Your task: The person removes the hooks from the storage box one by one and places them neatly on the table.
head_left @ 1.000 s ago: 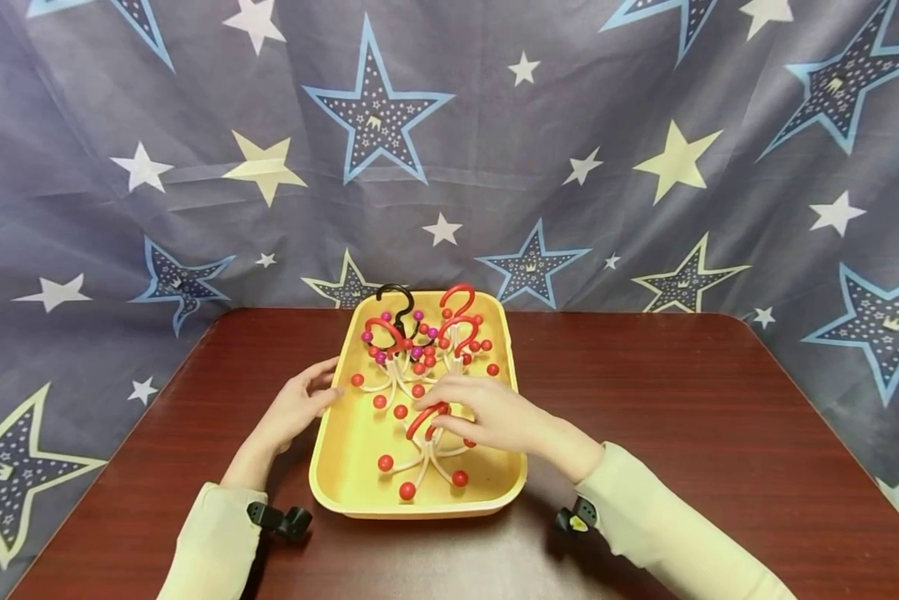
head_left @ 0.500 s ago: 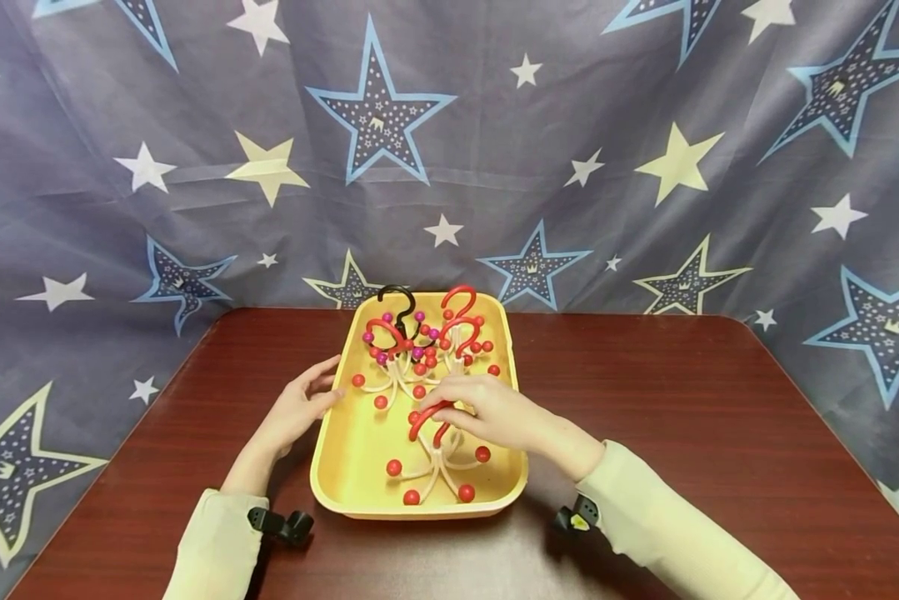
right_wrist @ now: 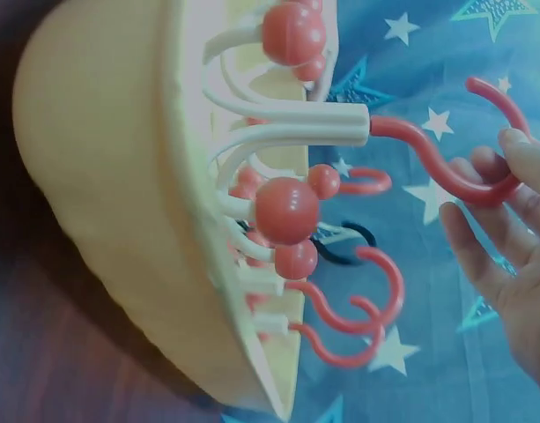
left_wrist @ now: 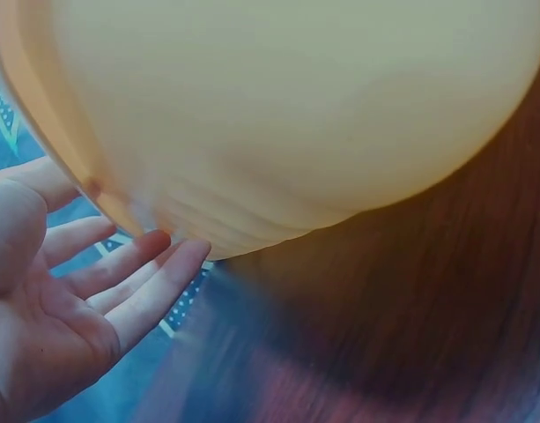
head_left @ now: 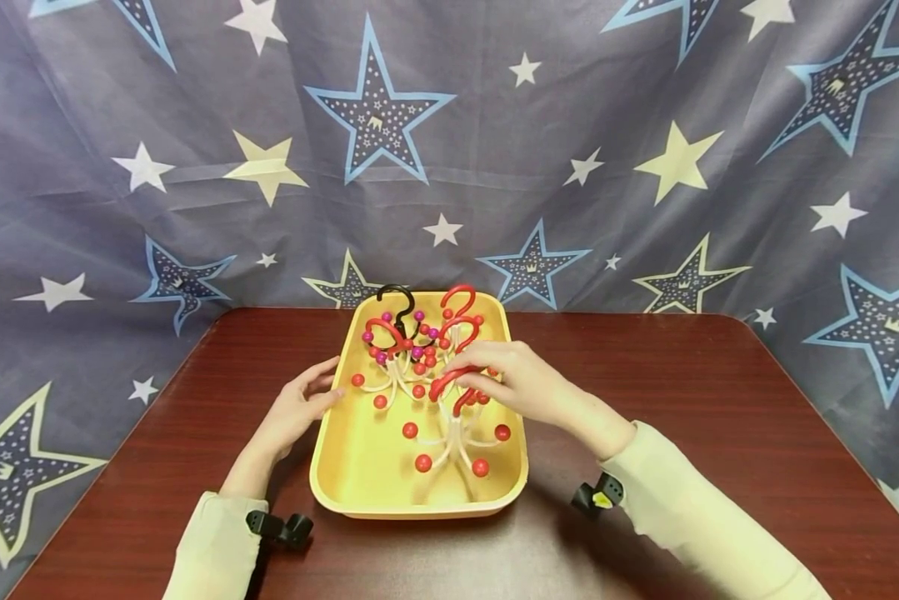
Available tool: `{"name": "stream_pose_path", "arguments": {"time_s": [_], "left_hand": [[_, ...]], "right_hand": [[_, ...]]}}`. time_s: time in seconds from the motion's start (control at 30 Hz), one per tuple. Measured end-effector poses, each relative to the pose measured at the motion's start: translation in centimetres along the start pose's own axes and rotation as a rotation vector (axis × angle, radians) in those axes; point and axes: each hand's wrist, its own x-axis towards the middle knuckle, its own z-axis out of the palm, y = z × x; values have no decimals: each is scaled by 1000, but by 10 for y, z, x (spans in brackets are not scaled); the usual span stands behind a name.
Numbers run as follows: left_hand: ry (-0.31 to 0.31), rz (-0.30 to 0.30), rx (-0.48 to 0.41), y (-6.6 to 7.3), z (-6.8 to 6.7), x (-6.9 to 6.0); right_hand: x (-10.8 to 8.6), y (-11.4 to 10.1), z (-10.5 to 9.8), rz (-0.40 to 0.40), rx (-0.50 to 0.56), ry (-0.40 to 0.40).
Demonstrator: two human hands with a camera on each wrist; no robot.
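Note:
A yellow tray [head_left: 367, 467] holds several hooked pieces with ball-tipped arms. My right hand [head_left: 524, 383] pinches the red hook of a white piece with red balls [head_left: 455, 433], held upright over the tray's near right part. In the right wrist view, the thumb and fingers of my right hand [right_wrist: 516, 220] grip the curve of the red hook [right_wrist: 428, 159]. My left hand [head_left: 292, 412] rests at the tray's left rim, thumb over the edge. The left wrist view shows the left fingers [left_wrist: 137, 282] extended against the tray's outer wall [left_wrist: 278, 203].
At the tray's far end stand a black hooked piece [head_left: 400, 325] with purple balls and several white pieces with red hooks and balls, close together. The dark red table [head_left: 644, 400] spreads around the tray, and a star-patterned curtain [head_left: 494, 167] hangs behind.
My right hand has risen and moved right and slightly away, lifting the white piece by its hook from the tray. My left hand has stayed in place.

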Motion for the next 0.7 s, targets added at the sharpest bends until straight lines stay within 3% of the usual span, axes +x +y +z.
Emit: {"name": "stream_pose_path", "arguments": {"time_s": [0.33, 0.7], "left_hand": [[-7, -4, -9, 1, 0, 1], [-10, 0, -10, 2, 0, 4]], "right_hand": [[-6, 12, -41, 100, -83, 76], [-15, 32, -77, 307, -83, 121]]}}
